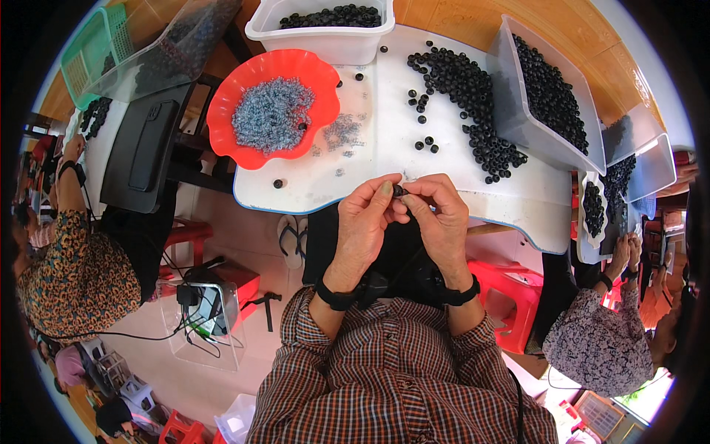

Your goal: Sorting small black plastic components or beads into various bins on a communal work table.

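Observation:
In front of my body, just off the table's near edge, my two hands meet at a small dark round piece (399, 190). My left hand (364, 226) pinches it from one side with thumb and fingers. From the other side, my right hand (442, 222) closes on it, thumb against fingers. The fingertips hide much of the piece. Beyond my hands, many small black round pieces (473, 92) lie loose on the white table (392, 111). A red scalloped bowl (222, 111) holds a heap of tiny silvery-clear pieces (274, 111), with some spilled beside it.
A white tub (318, 43) of black pieces stands at the back. A translucent bin (510, 118), also full of them, leans at the right. Co-workers sit at both sides, one in a patterned top (81, 274). A red stool (514, 303) is near my right side.

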A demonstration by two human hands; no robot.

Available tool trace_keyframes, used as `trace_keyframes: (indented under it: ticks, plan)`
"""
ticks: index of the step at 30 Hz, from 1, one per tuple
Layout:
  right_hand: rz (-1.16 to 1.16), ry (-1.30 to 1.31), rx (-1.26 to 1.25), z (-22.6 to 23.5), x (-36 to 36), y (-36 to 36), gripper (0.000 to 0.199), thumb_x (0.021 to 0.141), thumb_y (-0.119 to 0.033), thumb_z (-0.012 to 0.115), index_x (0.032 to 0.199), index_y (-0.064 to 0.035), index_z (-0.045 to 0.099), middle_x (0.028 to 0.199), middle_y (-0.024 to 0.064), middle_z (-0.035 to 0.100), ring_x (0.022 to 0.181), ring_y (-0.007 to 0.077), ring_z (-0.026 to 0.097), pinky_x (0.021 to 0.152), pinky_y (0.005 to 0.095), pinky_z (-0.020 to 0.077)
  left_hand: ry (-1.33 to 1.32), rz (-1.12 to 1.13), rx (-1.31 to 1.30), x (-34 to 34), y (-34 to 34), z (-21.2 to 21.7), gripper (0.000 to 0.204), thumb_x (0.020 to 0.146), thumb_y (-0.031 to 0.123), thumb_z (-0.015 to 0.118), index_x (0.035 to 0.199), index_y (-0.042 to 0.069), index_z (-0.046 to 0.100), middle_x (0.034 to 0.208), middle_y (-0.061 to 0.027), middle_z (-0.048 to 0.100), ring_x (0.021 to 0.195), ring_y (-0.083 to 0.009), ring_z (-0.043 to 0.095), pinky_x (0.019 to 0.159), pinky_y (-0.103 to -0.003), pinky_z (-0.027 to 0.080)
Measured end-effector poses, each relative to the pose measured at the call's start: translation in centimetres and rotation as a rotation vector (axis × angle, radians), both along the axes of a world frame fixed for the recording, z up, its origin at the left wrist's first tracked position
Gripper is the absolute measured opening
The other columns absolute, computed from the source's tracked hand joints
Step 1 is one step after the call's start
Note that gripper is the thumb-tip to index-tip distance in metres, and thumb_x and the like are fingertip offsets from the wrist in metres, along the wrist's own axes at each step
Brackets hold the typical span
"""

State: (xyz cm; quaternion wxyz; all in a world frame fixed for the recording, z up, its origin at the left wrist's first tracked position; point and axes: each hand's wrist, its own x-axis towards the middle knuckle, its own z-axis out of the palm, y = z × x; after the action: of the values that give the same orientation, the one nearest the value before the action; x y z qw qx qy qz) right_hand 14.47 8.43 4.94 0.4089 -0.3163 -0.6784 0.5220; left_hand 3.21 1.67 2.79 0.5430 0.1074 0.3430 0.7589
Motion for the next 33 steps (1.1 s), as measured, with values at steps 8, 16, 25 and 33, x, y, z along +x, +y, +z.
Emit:
trace_keyframes:
  ticks: [8, 16, 25, 33]
  plan:
    - [-0.007, -0.105, 0.105, 0.59, -0.02, -0.06, 0.015, 0.084, 0.009, 0.065, 0.096, 0.0017, 0.065, 0.095, 0.0075, 0.059, 0.078, 0.0134, 0.064, 0.068, 0.0242, 0.0526, 0.092, 0.043, -0.043, -0.08, 0.0, 0.08, 0.021, 0.098, 0.008, 0.055, 0.113, -0.005, 0.063, 0.084, -0.0067, 0.065, 0.068, -0.0104, 0.061, 0.063, -0.025, 0.056]
    - [0.015, -0.021, 0.016, -0.1, 0.11, -0.02, 0.016, 0.085, 0.008, 0.064, 0.099, 0.0013, 0.063, 0.095, 0.0076, 0.059, 0.08, 0.0129, 0.064, 0.071, 0.0243, 0.0531, -0.114, -0.042, 0.009, -0.41, 0.09, -0.24, 0.021, 0.099, 0.011, 0.054, 0.11, -0.004, 0.063, 0.083, -0.006, 0.064, 0.068, -0.0107, 0.061, 0.062, -0.024, 0.056]
    - [0.012, -0.053, 0.032, -0.11, -0.05, -0.11, 0.014, 0.086, 0.008, 0.064, 0.098, 0.0019, 0.063, 0.095, 0.0078, 0.059, 0.08, 0.013, 0.064, 0.07, 0.0244, 0.0531, -0.078, -0.035, -0.014, -0.4, -0.06, -0.4, 0.022, 0.098, 0.012, 0.056, 0.111, -0.004, 0.064, 0.084, -0.0064, 0.065, 0.068, -0.0118, 0.06, 0.064, -0.025, 0.053]
    - [-0.014, -0.117, 0.116, 0.05, -0.18, -0.39, 0.014, 0.085, 0.008, 0.064, 0.097, 0.0019, 0.062, 0.093, 0.0089, 0.059, 0.075, 0.0143, 0.065, 0.066, 0.0251, 0.0534, -0.029, -0.006, -0.027, -0.1, -0.05, -0.51, 0.021, 0.099, 0.011, 0.056, 0.11, -0.004, 0.064, 0.082, -0.0054, 0.065, 0.067, -0.0096, 0.061, 0.063, -0.024, 0.055]
